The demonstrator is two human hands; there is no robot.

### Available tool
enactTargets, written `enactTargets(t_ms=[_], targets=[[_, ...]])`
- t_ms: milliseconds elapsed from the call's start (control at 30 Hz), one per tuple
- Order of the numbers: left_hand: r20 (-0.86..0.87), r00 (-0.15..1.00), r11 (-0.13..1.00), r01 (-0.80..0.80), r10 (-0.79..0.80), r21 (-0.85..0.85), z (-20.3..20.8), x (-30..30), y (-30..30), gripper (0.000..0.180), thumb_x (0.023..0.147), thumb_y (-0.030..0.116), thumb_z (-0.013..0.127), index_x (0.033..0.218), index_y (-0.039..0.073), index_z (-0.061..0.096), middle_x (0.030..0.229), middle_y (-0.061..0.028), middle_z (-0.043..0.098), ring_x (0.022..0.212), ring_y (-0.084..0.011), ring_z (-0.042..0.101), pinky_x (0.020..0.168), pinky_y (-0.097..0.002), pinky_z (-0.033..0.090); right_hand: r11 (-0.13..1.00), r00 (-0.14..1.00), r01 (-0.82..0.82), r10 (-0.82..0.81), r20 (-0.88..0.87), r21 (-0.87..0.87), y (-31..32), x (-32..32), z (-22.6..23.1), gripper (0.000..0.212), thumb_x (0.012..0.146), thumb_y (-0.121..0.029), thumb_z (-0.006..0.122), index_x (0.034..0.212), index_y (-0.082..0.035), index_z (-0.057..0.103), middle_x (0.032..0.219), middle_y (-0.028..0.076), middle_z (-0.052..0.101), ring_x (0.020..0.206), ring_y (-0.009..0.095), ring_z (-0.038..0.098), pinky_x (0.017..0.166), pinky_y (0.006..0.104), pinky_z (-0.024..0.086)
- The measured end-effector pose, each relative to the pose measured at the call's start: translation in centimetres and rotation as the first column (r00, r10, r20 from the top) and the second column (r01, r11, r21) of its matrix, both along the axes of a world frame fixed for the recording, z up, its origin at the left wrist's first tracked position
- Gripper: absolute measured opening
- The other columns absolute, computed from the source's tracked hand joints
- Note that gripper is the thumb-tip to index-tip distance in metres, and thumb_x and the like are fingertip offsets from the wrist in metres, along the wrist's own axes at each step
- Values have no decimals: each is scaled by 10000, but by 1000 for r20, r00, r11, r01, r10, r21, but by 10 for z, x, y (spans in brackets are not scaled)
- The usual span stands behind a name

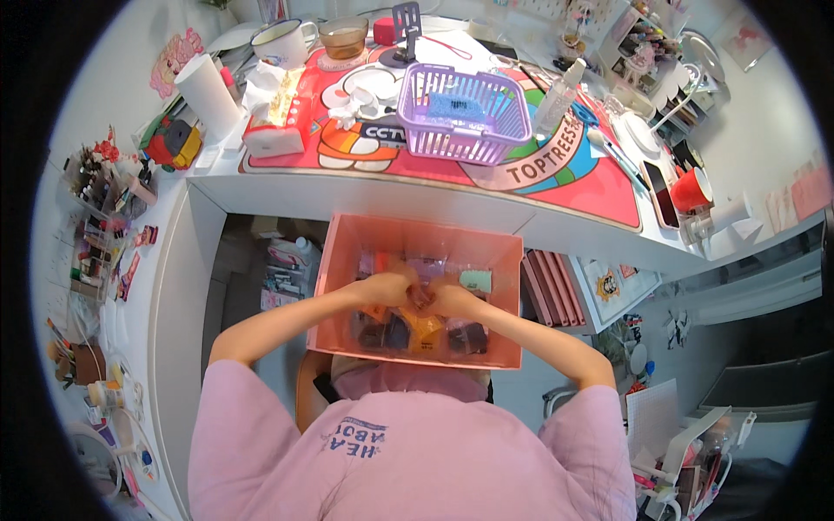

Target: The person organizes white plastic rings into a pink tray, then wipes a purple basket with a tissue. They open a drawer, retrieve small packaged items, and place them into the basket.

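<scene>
Both of my hands are inside a pink plastic bin (508,256) that rests at my lap. My left hand (391,287) and my right hand (449,298) meet over the middle of it, fingers closed around a small dark-red bag (420,297); its contents are too small to make out. Under them lies an orange bag (424,330). Dark bags (467,338) lie along the bin's near side, and a mint-green packet (475,280) is by its right wall. My hands cover part of what the bin holds.
Beyond the bin runs a white desk edge (365,188) with a colourful mat. On it stand a purple basket (465,143) holding a blue bag, a tissue pack (278,122), a spray bottle (559,97) and a phone (659,195). Pink folders (556,288) are right of the bin.
</scene>
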State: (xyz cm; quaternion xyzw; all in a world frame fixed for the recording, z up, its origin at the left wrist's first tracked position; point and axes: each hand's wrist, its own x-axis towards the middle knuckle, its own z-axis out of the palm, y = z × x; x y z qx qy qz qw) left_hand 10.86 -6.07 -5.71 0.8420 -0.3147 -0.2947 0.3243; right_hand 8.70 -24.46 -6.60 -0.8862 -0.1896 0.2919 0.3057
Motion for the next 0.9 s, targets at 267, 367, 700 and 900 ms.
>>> enactTargets(t_ms=[267,367,700,900], targets=[[521,734,859,-167,436,-484,230,19,18,73,739,52,706,792,16,670,725,-52,653,658,-119,624,619,-255,487,929,696,-23,-250,673,369,-21,21,266,232,787,-155,659,955,4,649,777,142,653,660,263,631,606,339,495],[645,507,787,-117,572,-606,267,66,-2,96,758,70,688,824,2,680,725,-63,658,677,-111,634,625,-239,493,940,537,-58,-255,804,337,-38,80,305,178,754,-127,694,884,-5,696,729,126,668,654,190,646,615,288,501],[813,528,958,-259,247,-122,238,166,-16,292,656,131,755,909,12,668,810,-130,666,750,-236,648,663,-341,498,997,713,-16,62,698,-72,-33,188,262,173,687,-42,724,850,8,696,806,142,676,732,240,655,675,328,517],[813,422,908,-69,401,-413,256,69,5,168,756,143,683,846,7,642,811,-104,648,733,-203,621,640,-315,482,943,480,-166,-179,859,289,-16,59,259,133,732,-36,646,857,10,650,835,157,638,756,323,626,661,397,499]])
